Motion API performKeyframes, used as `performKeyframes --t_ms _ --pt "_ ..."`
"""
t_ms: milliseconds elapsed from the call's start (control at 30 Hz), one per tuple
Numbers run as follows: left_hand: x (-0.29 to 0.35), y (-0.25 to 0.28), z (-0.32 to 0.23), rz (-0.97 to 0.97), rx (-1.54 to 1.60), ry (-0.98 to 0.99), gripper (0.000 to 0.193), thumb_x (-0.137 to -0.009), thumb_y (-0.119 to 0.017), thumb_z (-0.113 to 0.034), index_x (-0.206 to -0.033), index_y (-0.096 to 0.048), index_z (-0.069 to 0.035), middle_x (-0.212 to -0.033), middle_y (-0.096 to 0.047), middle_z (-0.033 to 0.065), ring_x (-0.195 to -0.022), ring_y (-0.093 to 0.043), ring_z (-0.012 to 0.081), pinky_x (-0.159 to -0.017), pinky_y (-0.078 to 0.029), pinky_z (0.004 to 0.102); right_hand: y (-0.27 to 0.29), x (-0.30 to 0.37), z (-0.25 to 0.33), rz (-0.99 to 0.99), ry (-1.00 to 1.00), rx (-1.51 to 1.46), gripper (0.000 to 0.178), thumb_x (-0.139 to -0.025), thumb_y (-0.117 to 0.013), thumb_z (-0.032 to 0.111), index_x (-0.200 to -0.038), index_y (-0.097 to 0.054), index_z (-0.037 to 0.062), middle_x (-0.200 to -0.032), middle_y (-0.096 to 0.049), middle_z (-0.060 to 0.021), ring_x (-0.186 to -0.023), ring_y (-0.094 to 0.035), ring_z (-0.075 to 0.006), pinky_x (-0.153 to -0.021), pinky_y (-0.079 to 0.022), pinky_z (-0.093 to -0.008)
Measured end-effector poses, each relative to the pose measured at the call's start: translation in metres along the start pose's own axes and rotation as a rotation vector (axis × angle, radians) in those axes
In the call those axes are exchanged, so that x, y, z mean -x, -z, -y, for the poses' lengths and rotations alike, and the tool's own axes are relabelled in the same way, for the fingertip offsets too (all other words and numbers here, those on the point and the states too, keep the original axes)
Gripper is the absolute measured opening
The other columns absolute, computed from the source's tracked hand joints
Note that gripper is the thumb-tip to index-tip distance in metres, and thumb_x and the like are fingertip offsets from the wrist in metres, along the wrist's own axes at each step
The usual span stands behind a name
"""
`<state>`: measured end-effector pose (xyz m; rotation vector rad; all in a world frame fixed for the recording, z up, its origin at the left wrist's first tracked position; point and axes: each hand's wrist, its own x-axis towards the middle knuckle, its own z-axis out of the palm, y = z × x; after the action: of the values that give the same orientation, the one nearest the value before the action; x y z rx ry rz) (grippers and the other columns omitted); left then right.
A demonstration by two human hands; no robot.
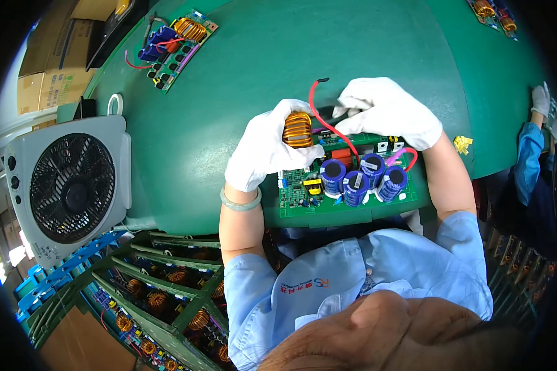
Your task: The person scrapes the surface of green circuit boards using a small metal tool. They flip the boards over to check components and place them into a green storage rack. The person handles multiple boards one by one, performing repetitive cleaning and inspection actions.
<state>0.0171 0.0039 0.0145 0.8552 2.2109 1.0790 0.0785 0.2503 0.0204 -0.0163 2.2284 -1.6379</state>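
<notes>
A green tabletop (247, 68) filled the middle of the room, with a gray fan (74, 185) on the left and green racks (167, 290) full of boards down below. Another board (174, 52) sat at the far left, and another person's gloved hand (540, 99) showed at the right.

The big green board (297, 209) lay on the tabletop close to the person's tummy, with its long side running left to right. Four blue cans (356, 188) stood on its near part. The left hand (267, 145) was nearer, with thumb and fingers pinching the fat copper coil (298, 130) at the far left corner. The right hand (390, 111) was bent over the far right edge, just past the loose red wire (322, 117).

The right fingertips were close together, but I could not tell if they pinched anything. The gloves hid the board's left edge and part of the coil.
</notes>
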Motion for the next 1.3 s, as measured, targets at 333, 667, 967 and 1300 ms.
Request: performKeyframes --t_ms 333,667,967,1300 --pt "-0.002 -0.006 -0.001 -0.091 -0.033 -0.032 0.058 -0.066 -0.082 -0.017 -0.115 -0.053 -0.006 -0.094 -0.066 0.0087 -0.083 -0.066 0.0179 -0.077 -0.054 0.0316 -0.006 -0.017 -0.01 0.025 0.288 0.361 0.042 -0.075 -0.08 0.038 -0.078 -0.057 0.0019 -0.071 -0.055 -0.0117 -0.064 -0.054 -0.0291 -0.059 -0.042 -0.0383" --pt "-0.003 -0.006 -0.001 -0.079 0.049 -0.003 0.061 -0.065 -0.085 -0.029 -0.114 -0.055 -0.008 -0.097 -0.069 0.016 -0.089 -0.07 0.0345 -0.078 -0.056 0.039 -0.008 -0.025 -0.02 -0.006 0.419 0.397 0.05 -0.083 -0.067 0.053 -0.083 -0.057 0.0038 -0.072 -0.057 -0.0155 -0.067 -0.056 -0.0388 -0.059 -0.043 -0.0453" --pt "-0.002 -0.01 0.009 -0.131 0.002 -0.086 0.058 -0.067 -0.083 -0.028 -0.114 -0.055 -0.008 -0.092 -0.069 0.0128 -0.085 -0.07 0.0317 -0.074 -0.056 0.0374 -0.009 -0.027 -0.021 -0.004 0.428 0.44 0.041 -0.086 -0.067 0.046 -0.087 -0.061 0.0056 -0.075 -0.059 -0.0163 -0.07 -0.058 -0.0391 -0.061 -0.044 -0.0457" --pt "-0.001 -0.01 0.0 -0.111 0.074 -0.039 0.053 -0.07 -0.081 -0.022 -0.114 -0.054 -0.008 -0.081 -0.068 0.0095 -0.069 -0.071 0.0235 -0.068 -0.056 0.0332 -0.01 -0.032 -0.024 -0.042 0.376 0.411 0.025 -0.088 -0.067 0.03 -0.095 -0.066 0.006 -0.082 -0.064 -0.017 -0.075 -0.06 -0.0398 -0.064 -0.047 -0.0445"
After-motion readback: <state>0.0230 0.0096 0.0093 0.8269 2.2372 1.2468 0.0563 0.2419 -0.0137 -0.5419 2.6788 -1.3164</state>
